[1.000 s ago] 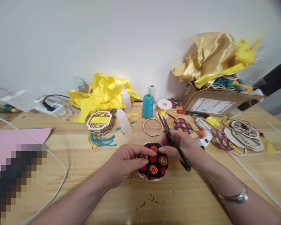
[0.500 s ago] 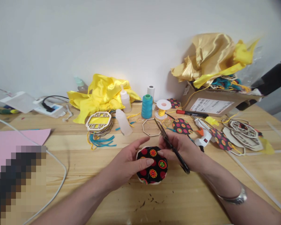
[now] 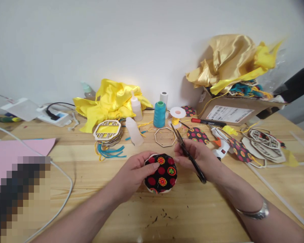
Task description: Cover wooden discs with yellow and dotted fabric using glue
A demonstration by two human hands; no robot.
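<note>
Between thumb and fingers, my left hand (image 3: 139, 168) grips a round disc covered in black floral fabric (image 3: 162, 174), with a pale edge showing along its rim. My right hand (image 3: 196, 157) holds black scissors (image 3: 188, 155), blades pointing up and away; its thumb and fingertips come close to the disc's right edge, and I cannot tell whether they touch it. Dark fabric scraps (image 3: 164, 215) lie on the wooden table (image 3: 111, 222) below the disc. Just beyond the hands is a thin octagonal wooden frame (image 3: 155, 136).
Behind stand a teal thread cone (image 3: 159, 115), a spool of yellow cord (image 3: 177, 113) and squeeze bottles (image 3: 134, 131). A stack of lattice frames (image 3: 107, 131) is left of them. To the right are a glue gun (image 3: 221, 148) and a cardboard box (image 3: 228, 113) heaped with fabric.
My left hand has shifted the disc slightly left and up. My right thumb, earlier on the disc's top edge, has drawn back to its right side; the scissors stay in that hand.
</note>
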